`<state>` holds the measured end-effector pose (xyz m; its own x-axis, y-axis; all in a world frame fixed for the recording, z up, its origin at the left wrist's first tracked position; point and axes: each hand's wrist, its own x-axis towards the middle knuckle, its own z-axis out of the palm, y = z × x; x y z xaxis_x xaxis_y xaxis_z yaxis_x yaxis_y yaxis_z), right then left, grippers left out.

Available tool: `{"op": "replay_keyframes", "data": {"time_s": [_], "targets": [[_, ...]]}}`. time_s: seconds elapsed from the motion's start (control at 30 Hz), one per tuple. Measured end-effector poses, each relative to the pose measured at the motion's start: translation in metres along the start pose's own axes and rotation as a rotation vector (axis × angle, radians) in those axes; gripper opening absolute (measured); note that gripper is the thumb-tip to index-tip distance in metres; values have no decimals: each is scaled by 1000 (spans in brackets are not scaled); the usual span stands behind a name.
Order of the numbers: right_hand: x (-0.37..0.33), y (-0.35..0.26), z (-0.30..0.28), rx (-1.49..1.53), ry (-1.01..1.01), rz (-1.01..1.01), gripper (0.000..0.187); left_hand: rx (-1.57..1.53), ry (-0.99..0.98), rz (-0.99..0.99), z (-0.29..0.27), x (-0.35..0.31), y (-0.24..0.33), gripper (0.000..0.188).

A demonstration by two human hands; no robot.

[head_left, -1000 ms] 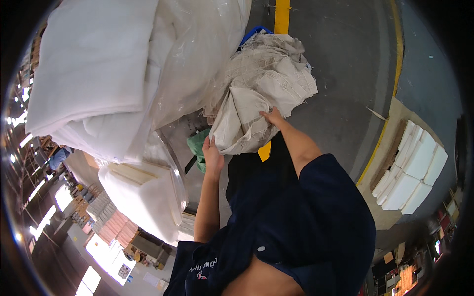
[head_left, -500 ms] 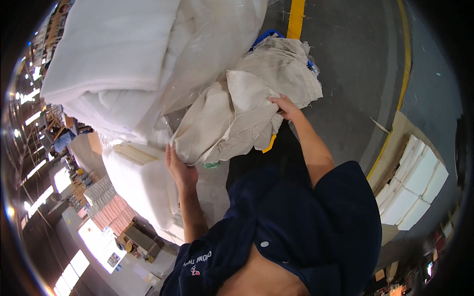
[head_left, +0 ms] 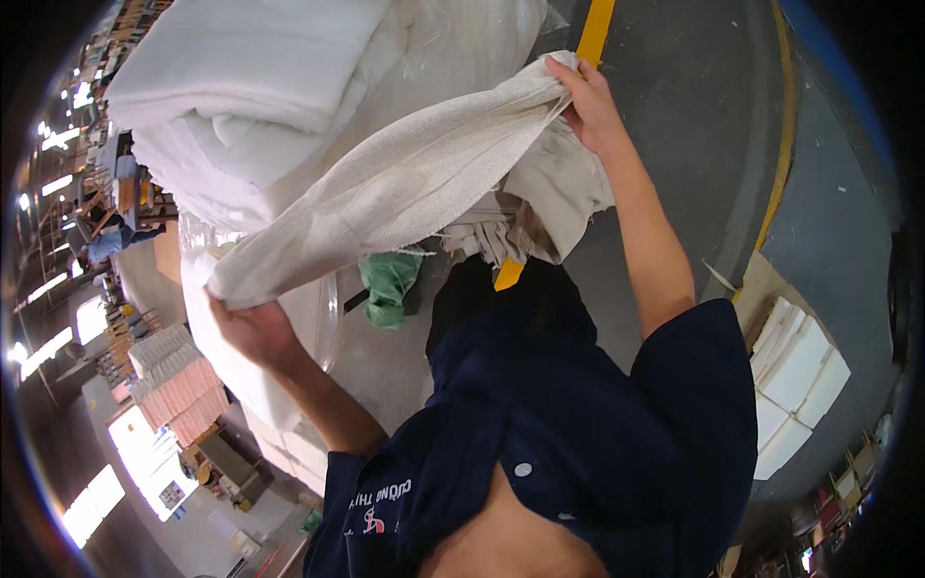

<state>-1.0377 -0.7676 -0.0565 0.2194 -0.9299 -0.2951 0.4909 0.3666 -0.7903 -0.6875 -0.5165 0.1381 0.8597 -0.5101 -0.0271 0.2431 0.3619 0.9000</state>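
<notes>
A long piece of off-white cloth [head_left: 405, 178] is stretched between my two hands, slanting from lower left to upper right. My left hand [head_left: 255, 330] grips its lower left end, and my right hand [head_left: 590, 104] pinches its upper right end. The cloth sags slightly and has frayed edges. Below its right part lies a heap of beige cloth [head_left: 564, 183] with loose threads, partly covered by the stretched piece. What the heap rests on is hidden.
Thick white folded padding [head_left: 241, 58] and clear plastic wrap are piled at the far left. A green bag [head_left: 388, 289] lies on the grey floor near my legs. White stacked blocks [head_left: 795, 371] stand at the right. Yellow lines [head_left: 595, 29] mark the floor.
Both hands have moved apart, the left down and leftward, the right upward. One cloth is now lifted off the heap and pulled out long, and the green bag has come into fuller view.
</notes>
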Motion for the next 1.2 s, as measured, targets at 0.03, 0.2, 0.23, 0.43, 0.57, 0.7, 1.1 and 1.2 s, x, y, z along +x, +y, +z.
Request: {"op": "replay_keyframes", "data": {"time_s": [0.03, 0.2, 0.23, 0.43, 0.57, 0.7, 1.1, 1.2], "targets": [[1, 10, -2, 78, -71, 26, 35, -13, -63, 33, -14, -5, 12, 40], [1, 159, -154, -1156, 186, 14, 62, -348, -640, 10, -77, -9, 73, 40], [5, 164, -193, -1396, 213, 6, 91, -395, -585, 114, -117, -11, 104, 40], [-97, 346, -128, -750, 552, 588, 102, 1334, 48, 1195, -141, -70, 124, 67], [-56, 380, -66, -731, 269, 352, 84, 1272, -1, 1109, -175, -82, 104, 65], [-51, 398, -53, -808, 157, 382, 89, 1335, -277, 1121, -197, -99, 104, 59], [-263, 284, 14, -543, -421, 846, 74, 325, -142, 178, -191, -123, 62, 53], [-297, 291, 47, -332, -25, 892, 85, 241, -326, 169, -186, -131, 59, 50]]}}
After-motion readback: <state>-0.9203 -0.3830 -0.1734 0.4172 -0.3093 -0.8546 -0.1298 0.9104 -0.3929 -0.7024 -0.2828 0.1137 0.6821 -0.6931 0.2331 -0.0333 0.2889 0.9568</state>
